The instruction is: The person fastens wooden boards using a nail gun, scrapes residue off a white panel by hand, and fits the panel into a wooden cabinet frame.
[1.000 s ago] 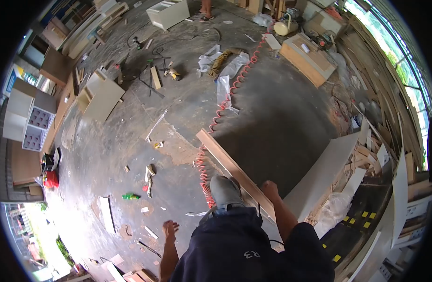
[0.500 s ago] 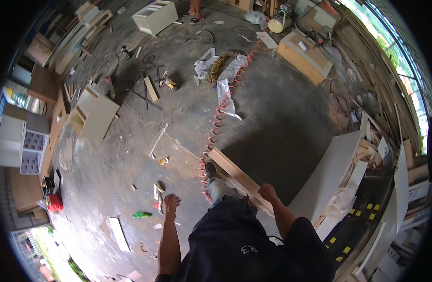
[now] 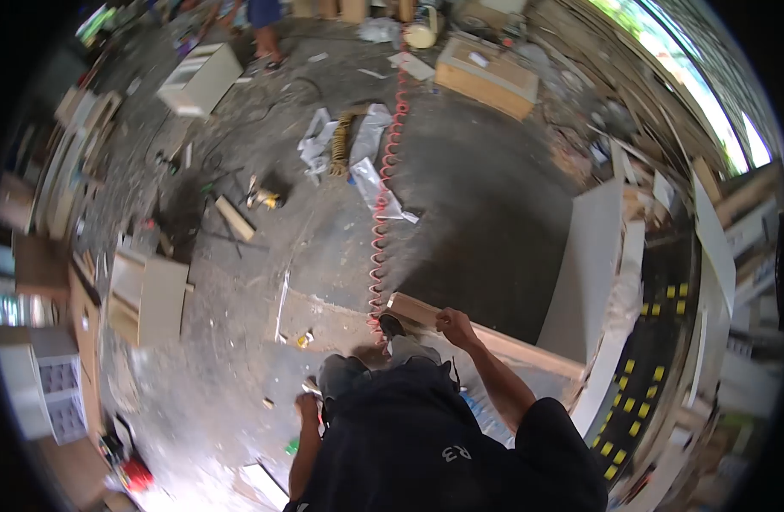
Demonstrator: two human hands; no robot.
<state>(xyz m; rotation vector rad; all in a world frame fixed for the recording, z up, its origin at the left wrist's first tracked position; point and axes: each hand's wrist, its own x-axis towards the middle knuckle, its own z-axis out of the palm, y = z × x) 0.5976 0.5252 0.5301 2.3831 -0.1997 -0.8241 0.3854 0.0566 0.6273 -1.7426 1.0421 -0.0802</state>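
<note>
My right hand hangs just over the long wooden board that lies on the floor in front of me. Its fingers are curled, and whether it touches the board I cannot tell. Low beside my left leg is my left hand, small and blurred, so its fingers cannot be made out. A red coiled hose runs along the floor to my shoe, near the board's left end. White plastic wrapping and a yellow coiled hose lie farther ahead.
A large pale panel leans at the right, beside scrap wood. Cabinets and a power drill stand or lie to the left. A wooden box is ahead. Another person's legs show at the top.
The view has turned and moved forward. The board now lies more crosswise before me, and cabinets have shifted left in view. My left hand is lower, and my right hand is nearer the board's left end.
</note>
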